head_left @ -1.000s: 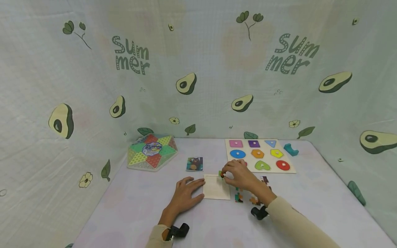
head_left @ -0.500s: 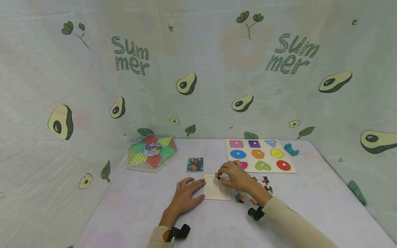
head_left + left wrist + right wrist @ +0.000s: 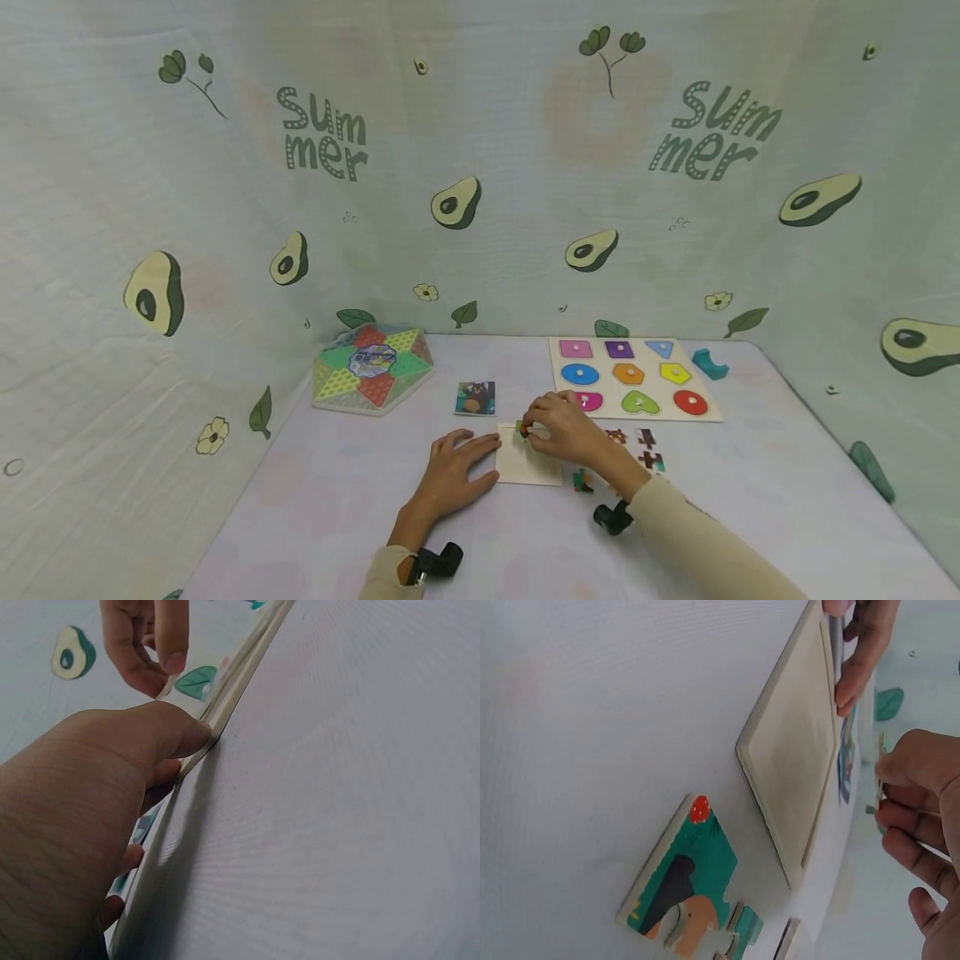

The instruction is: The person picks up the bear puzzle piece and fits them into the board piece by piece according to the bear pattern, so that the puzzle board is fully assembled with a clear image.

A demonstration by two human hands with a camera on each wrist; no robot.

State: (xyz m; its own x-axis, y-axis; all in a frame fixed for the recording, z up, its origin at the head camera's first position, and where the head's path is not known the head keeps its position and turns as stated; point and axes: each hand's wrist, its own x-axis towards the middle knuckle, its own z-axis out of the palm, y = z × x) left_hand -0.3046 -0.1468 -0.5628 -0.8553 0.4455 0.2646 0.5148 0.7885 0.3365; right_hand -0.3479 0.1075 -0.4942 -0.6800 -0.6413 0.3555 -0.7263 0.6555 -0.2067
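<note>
A shallow wooden puzzle tray [image 3: 529,471] lies on the table with its bare base showing. My left hand [image 3: 450,479] rests at the tray's left edge, fingers extended; in the left wrist view its thumb [image 3: 180,733] touches the rim. Over the tray's upper left part, my right hand [image 3: 564,427] pinches a small jigsaw piece [image 3: 522,430] between thumb and fingertips. The right wrist view shows that piece [image 3: 880,761] edge-on, above the tray. A green corner jigsaw piece [image 3: 697,862] lies right of the tray, near other pieces [image 3: 651,461] partly hidden by the right arm.
A bear picture card [image 3: 476,398] lies behind the tray. A hexagonal game box [image 3: 372,371] stands at back left. At back right are a shape board [image 3: 609,403] with coloured knobbed shapes and a teal curved block [image 3: 709,364]. A patterned cloth [image 3: 510,167] hangs behind the table.
My right hand has moved left with the jigsaw piece, from the tray's upper right corner to its upper left part. More loose pieces show behind the arm. The left hand stays at the tray.
</note>
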